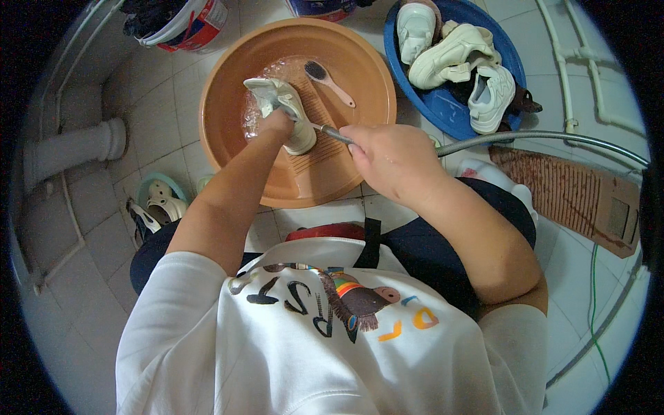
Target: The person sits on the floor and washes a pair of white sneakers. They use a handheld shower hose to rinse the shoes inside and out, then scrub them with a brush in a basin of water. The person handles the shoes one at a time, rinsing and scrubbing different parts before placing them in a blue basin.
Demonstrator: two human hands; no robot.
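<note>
A white shoe [301, 140] rests over a ridged washboard [319, 111] in a wide orange-brown basin [220, 90]. My left hand [278, 123] grips the shoe at its opening; its fingertips are partly hidden there. My right hand [395, 158] is closed around a flexible metal hose [477, 141], whose thin end points at the shoe close to my left hand. Beyond the shoe, a brush [332, 84] with dark bristles and a pink handle lies in the basin. Water looks rippled and bubbly left of and behind the shoe.
A blue basin [443, 111] heaped with several white shoes stands at the far right. Below it lies a brown ridged board [560, 190]. Buckets [200, 28] are at the back. Pale clogs [166, 204] sit at left, near a white pipe [76, 149]. Pipes run along the right.
</note>
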